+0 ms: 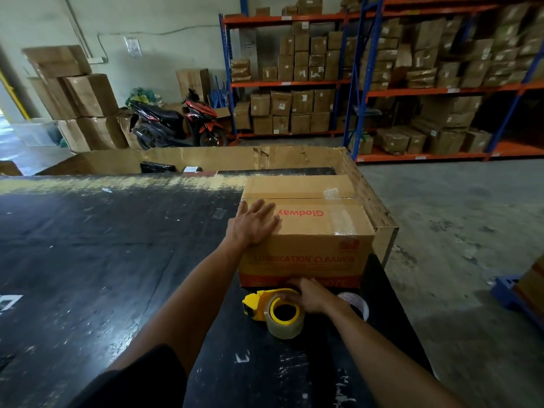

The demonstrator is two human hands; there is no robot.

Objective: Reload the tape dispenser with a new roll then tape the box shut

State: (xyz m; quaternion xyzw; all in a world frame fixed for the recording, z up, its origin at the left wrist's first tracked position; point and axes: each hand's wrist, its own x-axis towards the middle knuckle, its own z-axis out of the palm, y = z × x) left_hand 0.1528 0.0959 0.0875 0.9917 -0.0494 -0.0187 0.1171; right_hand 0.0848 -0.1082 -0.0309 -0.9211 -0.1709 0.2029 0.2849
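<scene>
A brown cardboard box (318, 231) with red "Glodway" print stands on the black table (103, 260), its top flaps closed with old clear tape across them. My left hand (254, 223) lies flat on the box's near left top corner, fingers spread. In front of the box lies a yellow tape dispenser (259, 303) loaded with a clear tape roll (285, 319). My right hand (309, 294) rests on the dispenser's top, its fingers curled over it. A used white tape core (357, 303) lies just right of that hand.
A large open cardboard bin (371, 201) stands behind and right of the box. Beyond are stacked cartons, a parked motor scooter (176, 122) and blue and orange shelves full of boxes. The table's right edge drops to a concrete floor with a blue pallet (509, 293).
</scene>
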